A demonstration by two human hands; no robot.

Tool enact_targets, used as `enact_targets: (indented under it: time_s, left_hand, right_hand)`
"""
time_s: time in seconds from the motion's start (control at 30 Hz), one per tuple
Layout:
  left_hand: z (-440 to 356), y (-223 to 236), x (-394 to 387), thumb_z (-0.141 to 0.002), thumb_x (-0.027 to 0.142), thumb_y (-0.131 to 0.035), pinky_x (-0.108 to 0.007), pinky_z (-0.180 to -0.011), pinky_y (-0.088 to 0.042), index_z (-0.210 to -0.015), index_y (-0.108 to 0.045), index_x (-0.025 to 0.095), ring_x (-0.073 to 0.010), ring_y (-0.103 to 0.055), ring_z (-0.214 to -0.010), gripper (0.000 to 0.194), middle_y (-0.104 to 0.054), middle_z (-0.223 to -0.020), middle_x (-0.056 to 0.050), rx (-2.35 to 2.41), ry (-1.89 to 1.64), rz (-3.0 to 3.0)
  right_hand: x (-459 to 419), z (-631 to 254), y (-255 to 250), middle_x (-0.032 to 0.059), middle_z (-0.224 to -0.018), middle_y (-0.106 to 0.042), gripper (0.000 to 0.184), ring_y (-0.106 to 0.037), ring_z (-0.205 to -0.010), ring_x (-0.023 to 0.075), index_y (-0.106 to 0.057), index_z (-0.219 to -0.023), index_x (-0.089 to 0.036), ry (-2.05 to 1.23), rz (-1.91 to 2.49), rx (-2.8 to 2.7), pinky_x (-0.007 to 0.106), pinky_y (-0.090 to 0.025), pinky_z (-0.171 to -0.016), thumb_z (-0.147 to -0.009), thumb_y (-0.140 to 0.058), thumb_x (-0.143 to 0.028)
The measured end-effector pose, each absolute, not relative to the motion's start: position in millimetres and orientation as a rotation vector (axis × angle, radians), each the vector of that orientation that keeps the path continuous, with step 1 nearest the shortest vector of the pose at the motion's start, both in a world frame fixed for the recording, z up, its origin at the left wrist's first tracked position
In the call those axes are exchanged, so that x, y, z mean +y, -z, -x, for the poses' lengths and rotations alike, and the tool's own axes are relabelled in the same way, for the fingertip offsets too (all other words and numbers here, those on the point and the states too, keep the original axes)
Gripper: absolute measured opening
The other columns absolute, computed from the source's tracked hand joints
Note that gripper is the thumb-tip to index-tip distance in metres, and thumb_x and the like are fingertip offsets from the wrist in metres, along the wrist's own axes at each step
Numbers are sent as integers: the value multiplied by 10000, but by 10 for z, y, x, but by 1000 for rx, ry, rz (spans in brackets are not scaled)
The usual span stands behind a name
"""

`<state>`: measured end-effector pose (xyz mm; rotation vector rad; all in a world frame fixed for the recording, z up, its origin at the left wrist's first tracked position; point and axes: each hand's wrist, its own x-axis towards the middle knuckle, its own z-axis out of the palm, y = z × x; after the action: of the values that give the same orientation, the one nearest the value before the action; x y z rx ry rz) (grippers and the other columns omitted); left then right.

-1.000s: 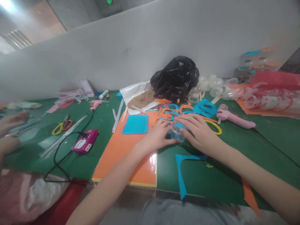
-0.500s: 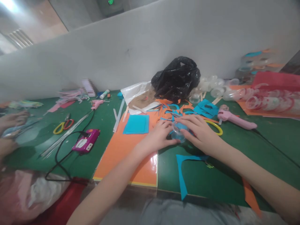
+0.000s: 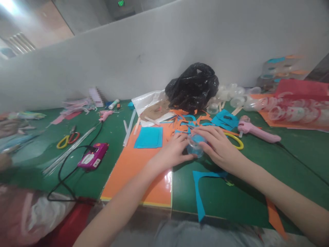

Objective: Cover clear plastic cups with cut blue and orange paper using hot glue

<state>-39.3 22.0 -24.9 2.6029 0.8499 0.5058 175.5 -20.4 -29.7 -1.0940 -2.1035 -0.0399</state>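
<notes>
Both hands grasping a clear plastic cup [image 3: 194, 150]: L hand [image 3: 174, 150] at its 9 o'clock, R hand [image 3: 218, 147] at 3 o'clock, fingers curled round it. Cup's see-through, w/ blue paper [image 3: 198, 138] at its top, by the edge of the orange card sheet [image 3: 136, 175] on the green mat [image 3: 226, 195]. Blue card rectangle [image 3: 148, 137] at 9 o'clock; pink glue gun [image 3: 257, 132] at 3 o'clock.

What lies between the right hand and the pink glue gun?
The head view shows a yellow scissor handle between the right hand and the pink glue gun.
</notes>
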Motion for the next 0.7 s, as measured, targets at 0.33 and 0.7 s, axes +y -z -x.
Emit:
enact_targets:
  time_s: [0.33, 0.7]
  left_hand:
    - [427, 209, 229, -947, 497, -652, -487, -1132, -422, -1229, -637, 236, -292, -504, -1342, 385, -597, -1406, -102, 919, -455, -2628]
    - [415, 178, 225, -939, 476, -670, -501, -1094, -467, -1293, -605, 221, -311, -541, -1282, 441, -604, -1417, -113, 1036, -366, -2591]
  right_hand:
    - [42, -2374, -302, 115, -1049, -712, 242, -648, -1061, 313, -672, -1012, -209, 145, 1559, -1810, 440, -489, -879, -991, -513, -390]
    - [1455, -2898, -34, 159, -1036, -760, 425, -666, -867, 236, -728, -1169, -143, 282, 1651, -2347, 362, -351, -658, -925, -585, -460]
